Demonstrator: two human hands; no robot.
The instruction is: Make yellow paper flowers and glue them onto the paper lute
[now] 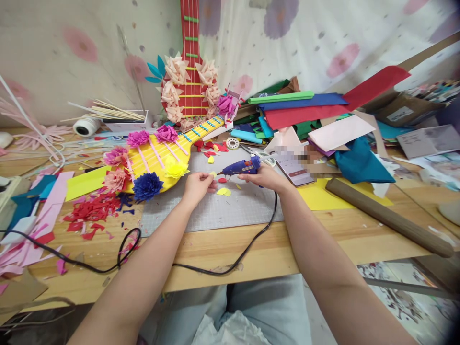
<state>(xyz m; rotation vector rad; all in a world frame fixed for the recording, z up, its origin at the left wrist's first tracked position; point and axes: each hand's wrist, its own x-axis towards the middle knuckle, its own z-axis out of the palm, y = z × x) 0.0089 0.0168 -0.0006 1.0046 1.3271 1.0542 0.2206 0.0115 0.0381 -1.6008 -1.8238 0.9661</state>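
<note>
Glue gun (241, 167): blue plastic, slight gloss. Cord (275, 203): black, smooth sheath. Yellow petal (213, 174): matt paper. Bench (323, 230): pale wood, smooth, grain visible. Cutting mat (223, 211): grey, matt, faintly gridded. Guitar model (158, 160): matt yellow card. Flowers (147, 186): crinkled paper. Rod (388, 216): dark wood, dull, unpolished.

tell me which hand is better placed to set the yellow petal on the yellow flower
Left, probably: the left hand pinches the yellow petal right beside the yellow flower; the right hand is farther off, holding the glue gun.
</note>
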